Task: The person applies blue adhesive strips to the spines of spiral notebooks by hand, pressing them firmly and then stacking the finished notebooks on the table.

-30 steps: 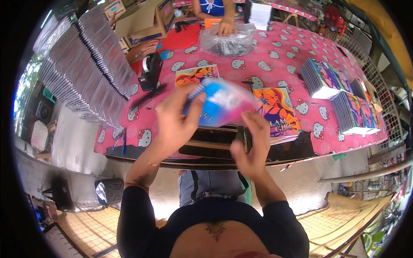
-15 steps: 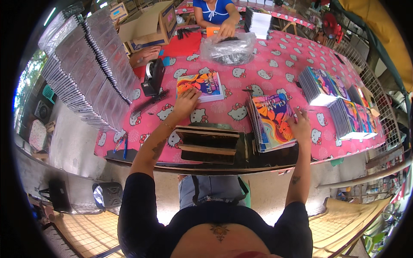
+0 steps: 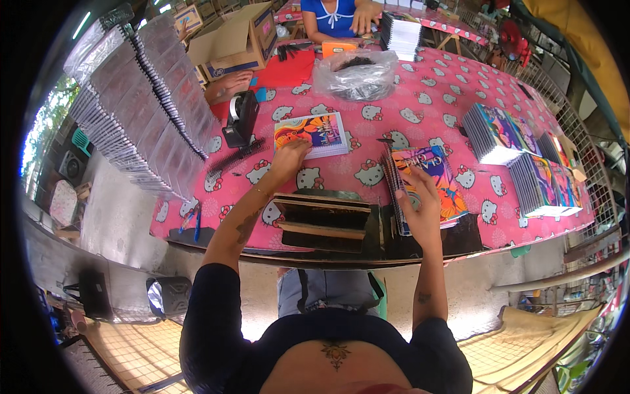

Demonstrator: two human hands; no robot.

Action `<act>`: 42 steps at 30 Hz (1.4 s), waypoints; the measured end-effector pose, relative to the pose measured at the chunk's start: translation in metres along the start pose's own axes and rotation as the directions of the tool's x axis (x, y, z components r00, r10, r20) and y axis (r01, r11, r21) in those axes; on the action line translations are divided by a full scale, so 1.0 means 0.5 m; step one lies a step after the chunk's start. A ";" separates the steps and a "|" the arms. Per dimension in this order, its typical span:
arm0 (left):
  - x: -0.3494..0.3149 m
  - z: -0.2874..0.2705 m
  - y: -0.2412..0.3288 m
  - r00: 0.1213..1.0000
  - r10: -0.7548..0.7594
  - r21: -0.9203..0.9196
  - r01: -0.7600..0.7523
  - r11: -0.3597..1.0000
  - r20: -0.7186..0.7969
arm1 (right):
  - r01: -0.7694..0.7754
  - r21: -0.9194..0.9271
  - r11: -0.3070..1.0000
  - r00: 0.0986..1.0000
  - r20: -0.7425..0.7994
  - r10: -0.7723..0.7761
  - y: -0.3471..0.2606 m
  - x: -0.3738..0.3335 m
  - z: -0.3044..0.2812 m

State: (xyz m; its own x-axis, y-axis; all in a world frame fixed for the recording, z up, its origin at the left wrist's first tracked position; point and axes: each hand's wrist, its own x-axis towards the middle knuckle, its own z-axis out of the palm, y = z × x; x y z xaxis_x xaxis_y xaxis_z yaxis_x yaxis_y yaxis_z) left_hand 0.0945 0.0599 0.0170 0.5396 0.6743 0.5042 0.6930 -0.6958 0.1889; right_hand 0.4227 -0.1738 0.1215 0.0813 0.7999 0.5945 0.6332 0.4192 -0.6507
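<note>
My left hand point(image 3: 293, 157) rests on the lower edge of a small pile of white sheets topped by a bright orange and purple cover point(image 3: 325, 133). Its fingers lie loosely extended over the cover. My right hand point(image 3: 422, 198) is over a stack of notebooks point(image 3: 449, 200) with similar colourful covers, thumb and fingers apart, grasping nothing. Between the two hands, closer to my body, stands a dark wooden stand with slots point(image 3: 325, 230). A black plastic binding coil point(image 3: 230, 164) lies left of my left hand, beside a black tape dispenser point(image 3: 241, 119).
Tall stacks of spiral-bound books point(image 3: 131, 125) rise on the left. Finished-looking notebooks point(image 3: 502, 141) stand in stacks at the right. A clear plastic bag point(image 3: 357, 77) with dark contents lies ahead, near a co-worker point(image 3: 338, 20). An open cardboard box point(image 3: 239, 39) sits far left; pens point(image 3: 197, 223) lie near left.
My right hand has moved from the right edge of the notebook stack leftward onto its cover, fingers spreading. My left hand stays on its pile. The co-worker's hand has lifted away from the plastic bag.
</note>
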 end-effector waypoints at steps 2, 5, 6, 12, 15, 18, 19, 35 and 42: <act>0.006 0.002 0.012 0.995 0.053 0.074 -0.046 0.996 -0.090 | -0.013 -0.002 1.000 1.000 0.005 0.013 0.007 -0.009 0.001; 0.019 0.005 0.032 0.992 0.061 0.014 -0.060 0.998 -0.113 | -0.028 0.017 0.999 0.999 0.039 0.028 -0.005 -0.018 -0.001; 0.023 0.005 0.031 0.993 0.053 -0.033 -0.056 0.998 -0.101 | -0.027 0.045 0.999 0.999 0.046 0.025 0.000 -0.023 0.003; 0.024 0.005 0.017 0.992 -0.020 -0.178 -0.002 0.984 -0.122 | -0.042 0.077 0.996 0.998 0.060 0.037 -0.007 -0.031 0.008; 0.027 0.000 0.021 0.988 -0.027 -0.218 -0.006 0.976 -0.150 | -0.072 0.108 0.991 0.995 0.071 0.065 -0.003 -0.042 0.013; 0.039 -0.011 0.024 0.993 -0.106 -0.292 0.084 0.953 -0.060 | -0.029 0.060 0.998 0.997 0.069 0.025 -0.004 -0.043 0.012; 0.039 -0.013 0.027 0.994 -0.099 -0.276 0.081 0.958 -0.053 | -0.035 0.071 0.997 0.997 0.070 0.030 -0.004 -0.045 0.013; 0.042 -0.026 0.043 0.999 -0.012 -0.143 0.005 0.990 -0.049 | 0.015 0.069 0.997 0.997 0.076 -0.020 -0.011 -0.049 0.010; 0.040 -0.020 0.036 0.999 -0.029 -0.080 0.028 0.996 -0.022 | -0.004 0.131 0.991 0.993 0.116 -0.011 -0.024 -0.047 0.029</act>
State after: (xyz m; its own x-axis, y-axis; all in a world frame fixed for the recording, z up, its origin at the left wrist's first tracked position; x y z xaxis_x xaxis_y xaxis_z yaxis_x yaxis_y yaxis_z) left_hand 0.1131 0.0585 0.0390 0.5082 0.6888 0.5170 0.6669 -0.6946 0.2699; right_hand 0.4021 -0.1912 0.1084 -0.0158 0.8395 0.5431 0.5262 0.4689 -0.7094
